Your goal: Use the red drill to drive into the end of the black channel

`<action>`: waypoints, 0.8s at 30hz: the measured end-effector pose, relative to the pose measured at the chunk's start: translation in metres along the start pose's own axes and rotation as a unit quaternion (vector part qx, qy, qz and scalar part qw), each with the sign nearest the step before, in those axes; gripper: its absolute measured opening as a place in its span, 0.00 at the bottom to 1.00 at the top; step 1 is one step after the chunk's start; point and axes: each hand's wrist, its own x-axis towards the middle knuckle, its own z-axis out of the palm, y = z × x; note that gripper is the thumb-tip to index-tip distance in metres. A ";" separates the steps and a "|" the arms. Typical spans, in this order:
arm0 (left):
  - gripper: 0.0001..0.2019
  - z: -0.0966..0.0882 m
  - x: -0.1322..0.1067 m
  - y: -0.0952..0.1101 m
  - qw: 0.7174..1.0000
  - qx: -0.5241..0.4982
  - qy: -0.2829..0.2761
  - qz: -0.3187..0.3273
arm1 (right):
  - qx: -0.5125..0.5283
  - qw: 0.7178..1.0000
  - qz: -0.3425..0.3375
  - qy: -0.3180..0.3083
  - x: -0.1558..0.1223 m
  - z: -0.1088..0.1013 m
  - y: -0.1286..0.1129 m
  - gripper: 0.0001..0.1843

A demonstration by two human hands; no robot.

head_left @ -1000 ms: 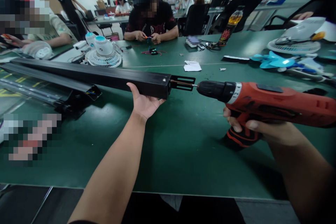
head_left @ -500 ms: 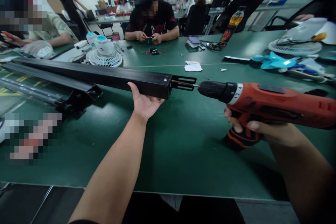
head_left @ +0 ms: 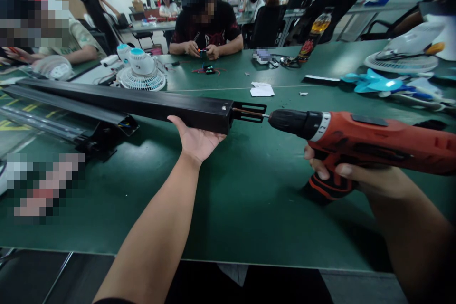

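Note:
My right hand (head_left: 331, 166) is wrapped around the handle of a red and black cordless drill (head_left: 384, 135), its chuck pointing left. A thin bit (head_left: 266, 115) runs from the chuck toward the end of a long black square tube (head_left: 185, 109). Out of that end sticks a flat black slotted bracket (head_left: 249, 106), beside a reddish-brown rod in line with the bit. With the palm up, my left hand (head_left: 197, 142) holds the tube from below near its end. Its thumb lies along the near side, and the other fingers are mostly hidden beneath.
More black profiles (head_left: 71, 104) lie at the left on the green table (head_left: 242, 218). Fan parts (head_left: 142, 69) stand behind them. Blue fan blades (head_left: 377, 83), white paper (head_left: 262, 89) and a bottle (head_left: 315, 35) are farther back. A co-worker (head_left: 206, 23) sits opposite, handling small wires.
My left thumb has shifted slightly left along the tube, and the palm looks a little more spread. The drill and tube have hardly moved.

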 end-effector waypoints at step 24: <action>0.54 0.003 -0.002 -0.003 1.000 -0.003 0.004 0.009 | -0.018 1.000 0.005 -0.001 0.000 -0.001 -0.001 0.22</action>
